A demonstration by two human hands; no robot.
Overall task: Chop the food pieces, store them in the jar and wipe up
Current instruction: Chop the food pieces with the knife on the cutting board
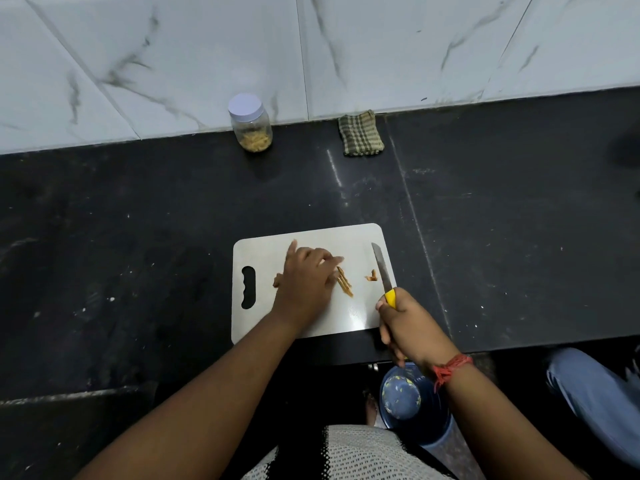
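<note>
A white cutting board (360,317) lies on the black countertop (138,237), its handle slot to the left; the left hand (306,284) rests palm down on the board with fingers stretched out flat toward the right, fingertips just beside a few thin brown food strips (344,281); a small piece of the same food (372,276) lies apart from them, close to the knife blade; another scrap shows at the hand's left edge; the right hand (403,323) is curled round the yellow handle of a knife (382,268), whose blade points away over the board's right side; at the back, against the marbled wall, stands a clear jar (251,124) with its white lid on and chopped pieces inside; a folded checked cloth (361,134) lies well to its right; a blue bucket (415,403) sits on the floor below the counter edge.
</note>
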